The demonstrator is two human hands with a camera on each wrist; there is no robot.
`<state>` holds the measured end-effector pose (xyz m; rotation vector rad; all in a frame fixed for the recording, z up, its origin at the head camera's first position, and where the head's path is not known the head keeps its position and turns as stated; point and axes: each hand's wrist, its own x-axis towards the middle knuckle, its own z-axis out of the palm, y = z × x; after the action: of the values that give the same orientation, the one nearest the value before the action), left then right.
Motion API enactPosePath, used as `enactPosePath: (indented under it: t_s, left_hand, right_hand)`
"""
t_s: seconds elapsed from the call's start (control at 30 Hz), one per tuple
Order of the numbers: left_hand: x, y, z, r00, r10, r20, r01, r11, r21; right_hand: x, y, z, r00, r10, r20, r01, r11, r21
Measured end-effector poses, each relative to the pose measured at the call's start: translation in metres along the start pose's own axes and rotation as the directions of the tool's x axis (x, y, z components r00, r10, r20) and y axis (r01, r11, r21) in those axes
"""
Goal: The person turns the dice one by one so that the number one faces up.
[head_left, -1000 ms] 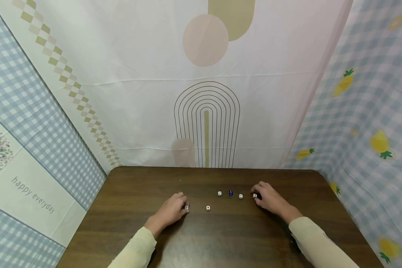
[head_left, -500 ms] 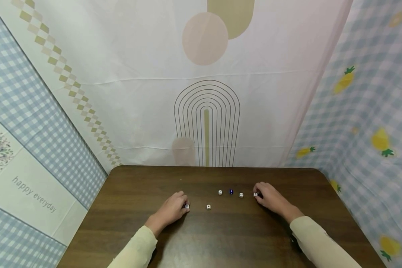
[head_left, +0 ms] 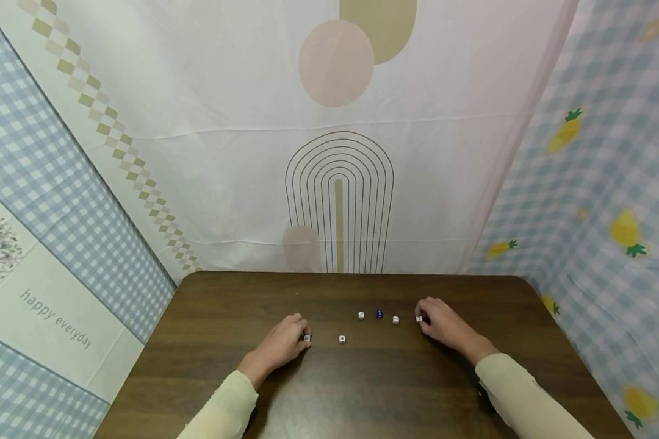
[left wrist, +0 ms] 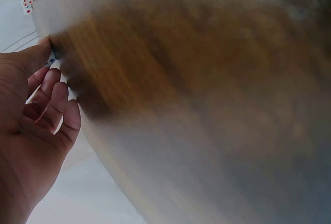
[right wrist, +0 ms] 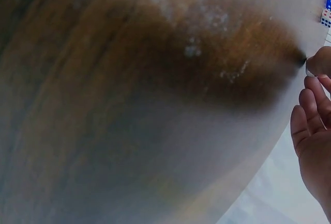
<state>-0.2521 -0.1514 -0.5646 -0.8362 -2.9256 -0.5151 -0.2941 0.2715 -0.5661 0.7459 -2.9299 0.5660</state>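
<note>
On the left of the dark wooden table, my left hand (head_left: 279, 342) pinches a white die (head_left: 307, 338) between thumb and forefinger. The same die (left wrist: 50, 59) shows blue pips in the left wrist view, where the other fingers curl loosely. At the right, my right hand (head_left: 443, 324) pinches another white die (head_left: 419, 319); in the right wrist view the thumb hides most of it. Between the hands lie a lone white die (head_left: 342, 339), nearer the left hand, and farther back a spaced row: a white die (head_left: 361, 315), a blue die (head_left: 379, 314) and a white die (head_left: 396, 319).
The brown table (head_left: 340, 396) has rounded far corners. Behind it hangs a pale cloth (head_left: 225, 183) with arch and circle prints. Checked cloths (head_left: 571, 201) flank both sides.
Both hands hold their dice in nearly the same places. The whole head view has shifted very slightly; the dice between the hands have not visibly moved on the table.
</note>
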Motion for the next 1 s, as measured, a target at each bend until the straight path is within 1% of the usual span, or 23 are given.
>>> enactPosePath:
  t_s: [0.17, 0.5, 0.67, 0.87, 1.0]
  left_hand:
    - [0.0002, -0.0003, 0.0006, 1.0, 0.002, -0.009, -0.002, 1.0, 0.003]
    - [0.001, -0.0001, -0.0001, 1.0, -0.011, 0.006, 0.011, 1.0, 0.002]
    - [0.0007, 0.0, -0.0001, 1.0, -0.011, 0.007, 0.011, 1.0, -0.003]
    - [0.0004, 0.0006, -0.0007, 1.0, -0.009, 0.008, 0.009, 1.0, -0.005]
    - [0.0002, 0.0003, -0.0004, 1.0, -0.008, 0.004, 0.008, 1.0, -0.005]
  right_hand:
    - [-0.0004, -0.0003, 0.0, 1.0, 0.006, -0.013, -0.006, 1.0, -0.01]
    - [-0.001, -0.0044, 0.0005, 0.999, 0.035, 0.03, -0.034, 0.999, -0.021]
    - [-0.0023, -0.0065, 0.0007, 0.999, 0.04, 0.038, -0.039, 0.999, -0.028]
    - [-0.0055, -0.0044, 0.0032, 0.999, 0.037, 0.027, -0.035, 0.998, -0.045]
    - [-0.0078, -0.0026, 0.0035, 0.999, 0.035, 0.008, -0.034, 0.999, -0.029]
